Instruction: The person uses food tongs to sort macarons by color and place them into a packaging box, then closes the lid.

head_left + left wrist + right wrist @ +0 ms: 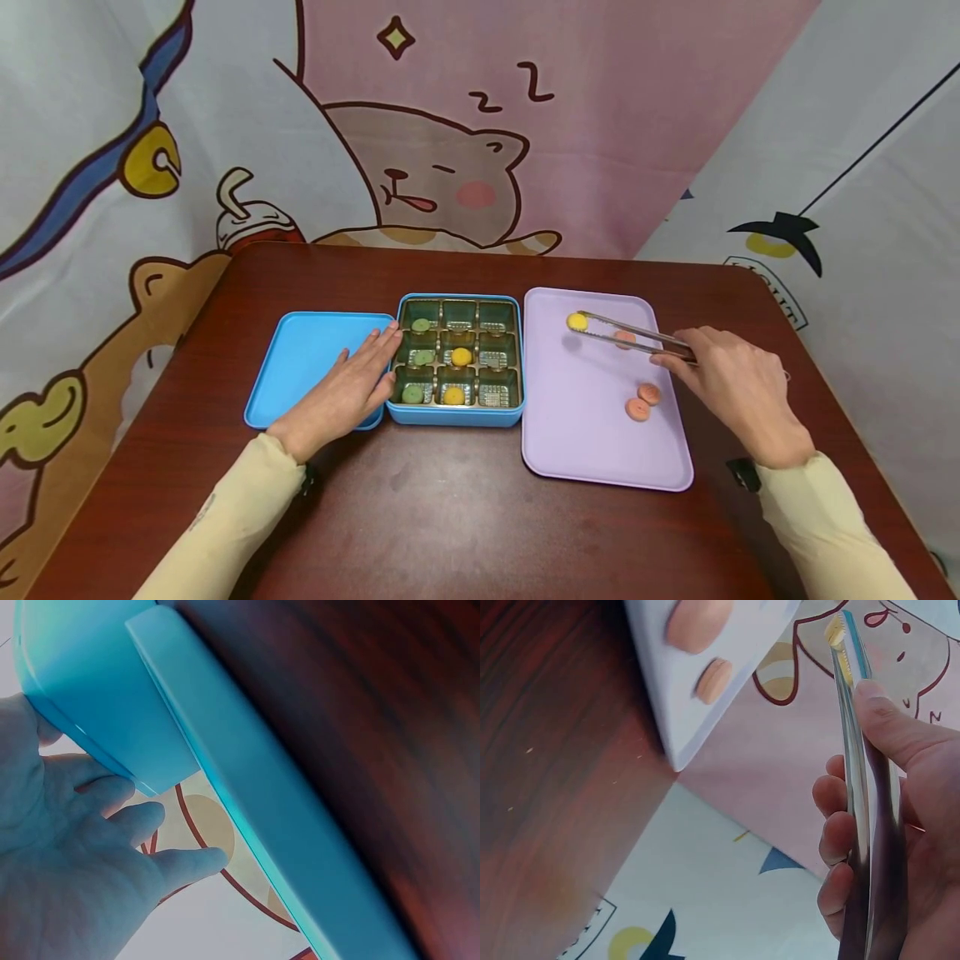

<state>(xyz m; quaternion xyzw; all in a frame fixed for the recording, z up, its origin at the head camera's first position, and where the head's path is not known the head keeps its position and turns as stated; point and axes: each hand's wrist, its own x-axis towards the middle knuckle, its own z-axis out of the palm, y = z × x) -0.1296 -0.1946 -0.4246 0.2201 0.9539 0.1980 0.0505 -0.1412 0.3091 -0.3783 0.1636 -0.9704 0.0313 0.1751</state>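
With fingers nearly straight, my left hand (347, 385) rests against the left edge of a blue box (455, 417). The box holds a gold divided insert. Green macarons (412, 394) sit in its left column, yellow macarons (453, 395) in the middle and front cells of the middle column. My right hand (738, 387) grips metal tongs (881, 825) over a lilac tray (577, 417). A yellow macaron (577, 322) is pinched between the tong tips above the tray's back part. Pink macarons (638, 409) lie on the tray's right side, one partly behind the tongs.
A blue lid (300, 358) lies left of the box, partly under my left hand and forearm. Box and tray stand side by side on the dark wooden table (450, 517). A printed cloth (615, 125) hangs behind the table.
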